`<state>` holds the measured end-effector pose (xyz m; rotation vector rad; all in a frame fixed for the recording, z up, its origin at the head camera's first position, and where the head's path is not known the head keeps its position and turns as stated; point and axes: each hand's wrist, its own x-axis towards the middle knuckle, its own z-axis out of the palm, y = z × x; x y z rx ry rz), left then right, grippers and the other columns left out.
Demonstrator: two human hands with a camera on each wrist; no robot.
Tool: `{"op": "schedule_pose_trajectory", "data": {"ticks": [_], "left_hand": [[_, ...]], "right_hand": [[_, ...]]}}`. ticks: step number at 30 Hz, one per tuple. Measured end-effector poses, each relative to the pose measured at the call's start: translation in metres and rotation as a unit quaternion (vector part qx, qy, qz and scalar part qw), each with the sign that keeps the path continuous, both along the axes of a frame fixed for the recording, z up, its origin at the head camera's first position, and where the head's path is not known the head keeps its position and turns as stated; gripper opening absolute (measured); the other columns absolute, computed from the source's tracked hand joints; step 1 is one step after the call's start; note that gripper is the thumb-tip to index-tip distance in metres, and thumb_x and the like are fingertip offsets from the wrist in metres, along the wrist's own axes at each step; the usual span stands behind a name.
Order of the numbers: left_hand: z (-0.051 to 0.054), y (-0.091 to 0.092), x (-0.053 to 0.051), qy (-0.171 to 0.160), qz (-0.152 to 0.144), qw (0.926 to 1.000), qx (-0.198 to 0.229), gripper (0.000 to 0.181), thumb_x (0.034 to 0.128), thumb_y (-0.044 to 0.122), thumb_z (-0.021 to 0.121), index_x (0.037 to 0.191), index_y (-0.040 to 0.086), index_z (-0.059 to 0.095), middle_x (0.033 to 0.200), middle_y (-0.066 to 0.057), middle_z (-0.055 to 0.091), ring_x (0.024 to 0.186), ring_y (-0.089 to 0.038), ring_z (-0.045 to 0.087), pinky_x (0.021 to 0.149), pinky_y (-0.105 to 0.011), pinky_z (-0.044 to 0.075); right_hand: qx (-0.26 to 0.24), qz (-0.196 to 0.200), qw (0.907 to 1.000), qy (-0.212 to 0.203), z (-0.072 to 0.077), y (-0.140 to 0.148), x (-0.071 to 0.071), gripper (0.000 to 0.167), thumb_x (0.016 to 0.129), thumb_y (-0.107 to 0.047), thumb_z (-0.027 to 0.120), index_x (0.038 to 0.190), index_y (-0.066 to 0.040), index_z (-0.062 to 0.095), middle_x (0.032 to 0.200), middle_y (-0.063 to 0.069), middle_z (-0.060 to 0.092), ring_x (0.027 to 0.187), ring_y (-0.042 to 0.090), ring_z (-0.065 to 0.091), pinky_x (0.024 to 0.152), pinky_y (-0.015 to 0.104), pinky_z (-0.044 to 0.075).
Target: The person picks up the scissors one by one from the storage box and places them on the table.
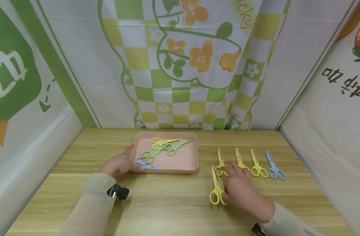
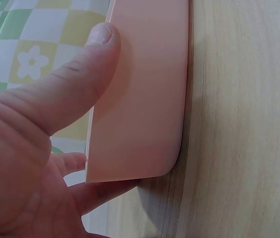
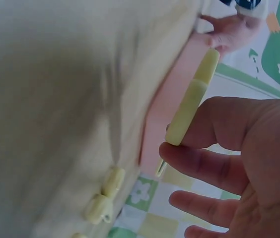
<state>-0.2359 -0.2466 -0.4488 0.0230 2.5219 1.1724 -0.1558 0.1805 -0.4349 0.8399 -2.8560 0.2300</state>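
A pink tray [image 1: 168, 171] lies on the table with several scissors inside: yellow scissors [image 1: 157, 143], green scissors [image 1: 152, 153] and blue scissors [image 1: 140, 161] among them. At its front left corner my left hand [image 1: 121, 164] holds the tray, the thumb [image 2: 88, 74] against its outer wall. My right hand [image 1: 241, 188] pinches a pair of yellow scissors [image 1: 216, 188] by the handle between thumb and index finger, blades pointing away from me. In the right wrist view these scissors [image 3: 192, 106] appear edge-on above the table, and the other fingers are spread.
Beyond the right hand stands a row of scissors: yellow scissors [image 1: 220, 157], more yellow scissors [image 1: 238, 155] partly behind the fingers, another yellow pair [image 1: 258, 169] and blue scissors [image 1: 275, 172]. A checked curtain [image 1: 180, 82] hangs behind the wooden table [image 1: 156, 209].
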Motion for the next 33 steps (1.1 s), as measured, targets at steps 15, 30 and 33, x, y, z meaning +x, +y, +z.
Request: {"op": "schedule_pose_trajectory", "data": {"ticks": [15, 30, 33], "left_hand": [[0.003, 0.002, 0.000, -0.001, -0.001, 0.9999, 0.010, 0.125, 0.0753, 0.023, 0.090, 0.157, 0.001, -0.002, 0.152, -0.039, 0.020, 0.130, -0.051, 0.032, 0.110, -0.060, 0.021], [0.001, -0.001, 0.001, -0.009, -0.004, 1.0000, 0.000, 0.128, 0.0757, 0.027, 0.089, 0.157, 0.001, -0.006, 0.153, -0.040, 0.016, 0.133, -0.052, 0.029, 0.110, -0.062, 0.018], [0.002, 0.000, 0.001, -0.009, -0.005, 0.9999, -0.007, 0.128, 0.0760, 0.028, 0.089, 0.157, 0.001, -0.006, 0.153, -0.040, 0.016, 0.133, -0.053, 0.028, 0.110, -0.062, 0.019]], "right_hand": [[0.033, 0.003, 0.9983, -0.047, -0.015, 0.014, 0.027, 0.036, 0.062, -0.010, 0.068, 0.045, -0.029, 0.043, 0.123, 0.017, 0.063, 0.133, 0.050, 0.035, 0.096, 0.066, 0.026], [0.093, 0.035, 0.9904, -0.096, -0.013, 0.010, 0.036, 0.039, 0.068, -0.036, 0.084, 0.093, -0.008, 0.073, 0.122, 0.019, 0.064, 0.118, 0.041, 0.054, 0.095, 0.071, 0.029], [0.088, 0.037, 0.9913, -0.091, -0.012, 0.016, 0.038, 0.033, 0.063, -0.032, 0.085, 0.084, -0.010, 0.071, 0.118, 0.015, 0.066, 0.115, 0.036, 0.057, 0.094, 0.071, 0.029]]}}
